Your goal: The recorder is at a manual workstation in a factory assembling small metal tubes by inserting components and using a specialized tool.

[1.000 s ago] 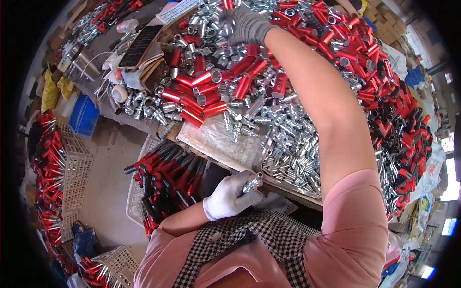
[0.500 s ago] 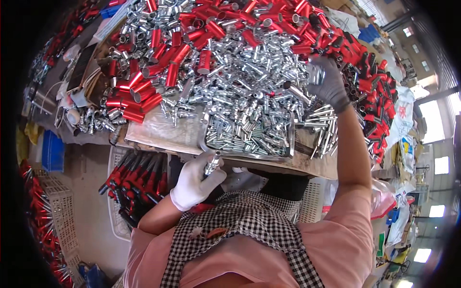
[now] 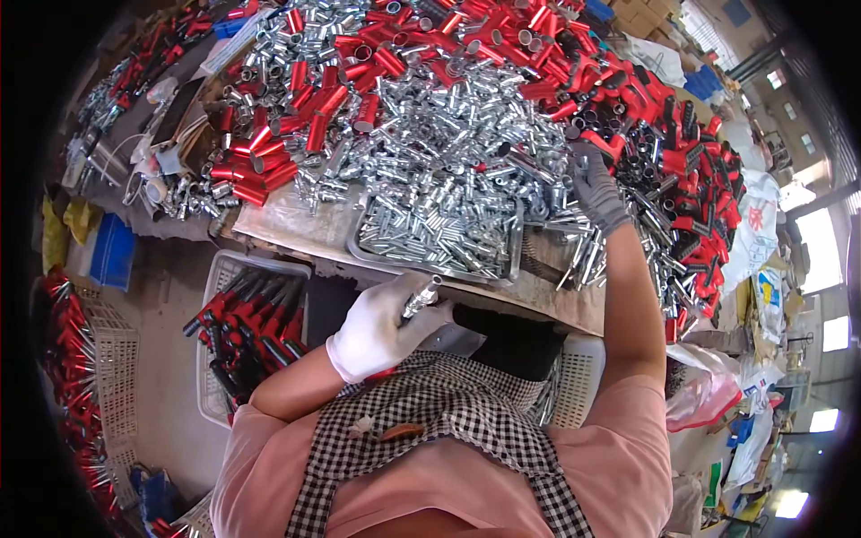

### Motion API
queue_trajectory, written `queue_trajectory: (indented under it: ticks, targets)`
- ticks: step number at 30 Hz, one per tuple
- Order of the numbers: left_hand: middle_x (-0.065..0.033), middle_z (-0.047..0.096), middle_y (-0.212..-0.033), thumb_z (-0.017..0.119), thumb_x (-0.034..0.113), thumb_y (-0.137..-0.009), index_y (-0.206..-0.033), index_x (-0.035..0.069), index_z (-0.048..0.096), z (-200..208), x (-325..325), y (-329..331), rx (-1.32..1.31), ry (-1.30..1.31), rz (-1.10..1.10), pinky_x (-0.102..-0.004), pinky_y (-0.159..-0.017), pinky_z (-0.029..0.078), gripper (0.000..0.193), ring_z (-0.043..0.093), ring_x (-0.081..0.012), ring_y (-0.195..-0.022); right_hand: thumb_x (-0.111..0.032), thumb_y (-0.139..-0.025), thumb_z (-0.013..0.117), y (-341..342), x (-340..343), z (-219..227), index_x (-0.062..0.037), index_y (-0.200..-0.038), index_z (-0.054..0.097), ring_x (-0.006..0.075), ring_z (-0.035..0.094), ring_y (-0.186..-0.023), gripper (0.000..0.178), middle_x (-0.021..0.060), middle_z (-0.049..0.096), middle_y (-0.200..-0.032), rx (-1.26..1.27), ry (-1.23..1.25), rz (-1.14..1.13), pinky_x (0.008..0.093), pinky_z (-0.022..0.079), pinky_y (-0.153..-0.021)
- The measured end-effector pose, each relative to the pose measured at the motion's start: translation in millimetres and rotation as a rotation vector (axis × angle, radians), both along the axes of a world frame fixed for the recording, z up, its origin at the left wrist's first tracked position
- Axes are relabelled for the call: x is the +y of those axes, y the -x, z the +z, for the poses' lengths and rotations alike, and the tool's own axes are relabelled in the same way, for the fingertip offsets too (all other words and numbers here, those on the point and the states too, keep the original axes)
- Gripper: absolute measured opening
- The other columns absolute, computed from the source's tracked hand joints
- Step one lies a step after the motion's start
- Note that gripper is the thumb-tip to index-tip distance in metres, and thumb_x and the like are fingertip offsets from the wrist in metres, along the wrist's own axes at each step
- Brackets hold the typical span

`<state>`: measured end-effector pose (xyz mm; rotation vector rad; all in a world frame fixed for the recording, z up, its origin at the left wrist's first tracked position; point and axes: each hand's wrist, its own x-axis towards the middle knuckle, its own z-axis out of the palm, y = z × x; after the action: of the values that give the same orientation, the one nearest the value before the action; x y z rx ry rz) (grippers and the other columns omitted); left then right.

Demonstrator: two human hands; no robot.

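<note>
My left hand (image 3: 378,330), in a white glove, is closed around a shiny metal fitting (image 3: 423,296), whose hollow end points up. It is held in front of the table edge, below a metal tray (image 3: 357,235) of small silvery pins and fittings. My right hand (image 3: 599,195), in a grey glove, reaches to the right part of the pile. Its fingers are bent together at a silvery piece, close to a red-and-black handle (image 3: 610,148) and dark ring-shaped parts; what they grip is too small to make out. A heap of silvery metal fittings (image 3: 448,125) spreads left of that hand.
Red metal sleeves (image 3: 327,108) lie left and far on the table. Red-and-black handles (image 3: 695,206) are piled at the right. Long metal rods (image 3: 587,255) lie below my right hand. A white crate (image 3: 211,359) of red-and-black tools stands below the table at the left.
My right hand has moved slightly down and left in the picture, lower against the pile. My left hand has shifted a little right, still holding the metal fitting. The whole view has shifted slightly.
</note>
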<state>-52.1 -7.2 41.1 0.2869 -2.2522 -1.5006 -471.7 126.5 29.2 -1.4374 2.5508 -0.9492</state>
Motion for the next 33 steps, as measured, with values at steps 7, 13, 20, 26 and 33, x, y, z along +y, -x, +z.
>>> queue_trajectory:
  ticks: [7,13,20,26,33]
  targets:
    - [-0.0188,0.065,-0.085,0.070,0.028,-0.084,-0.106,0.003,0.062,-17,19,8,-0.070,0.129,-0.089,-0.0435,-0.070,0.050,0.035,0.065,-0.0378,-0.079,-0.001,-0.087,0.066,-37,21,6,-0.0051,-0.124,0.050,0.0170,0.060,-0.103,0.041,0.0088,0.063,-0.110,0.018,0.331,0.122,0.0308,0.050,-0.087]
    - [-0.0190,0.064,-0.082,0.071,0.030,-0.083,-0.108,0.002,0.061,-30,20,0,-0.063,0.116,-0.106,-0.0438,-0.068,0.050,0.039,0.064,-0.0381,-0.078,-0.027,-0.096,0.060,-140,46,72,-0.0011,-0.118,0.065,0.0122,0.062,-0.087,0.034,0.0050,0.066,-0.093,-0.446,0.127,0.298,0.0266,0.049,-0.078]
    - [-0.0172,0.064,-0.077,0.072,0.037,-0.085,-0.088,0.003,0.063,-44,28,-10,-0.054,0.103,-0.247,-0.0418,-0.064,0.051,0.035,0.065,-0.0341,-0.070,-0.026,-0.085,0.068,-251,13,56,-0.0058,-0.103,0.067,0.0309,0.069,-0.075,0.027,0.0124,0.070,-0.083,-0.006,-0.307,0.674,0.0385,0.054,-0.071]
    - [-0.0162,0.065,-0.078,0.073,0.039,-0.084,-0.092,0.002,0.066,-35,27,-23,-0.093,0.097,-0.142,-0.0401,-0.064,0.052,0.038,0.066,-0.0332,-0.070,-0.028,-0.063,0.083,-265,15,70,-0.0104,-0.146,0.037,0.0400,0.046,-0.129,0.097,0.0206,0.043,-0.143,0.143,-0.187,0.798,0.0501,0.039,-0.107]
    - [-0.0171,0.064,-0.078,0.073,0.037,-0.084,-0.092,0.002,0.066,-42,21,-28,-0.030,0.085,-0.191,-0.0409,-0.065,0.052,0.037,0.065,-0.0328,-0.070,-0.027,-0.083,0.075,-254,20,54,-0.0061,-0.138,0.048,0.0304,0.068,-0.100,0.065,0.0158,0.067,-0.115,-0.108,-0.179,0.736,0.0383,0.053,-0.090]
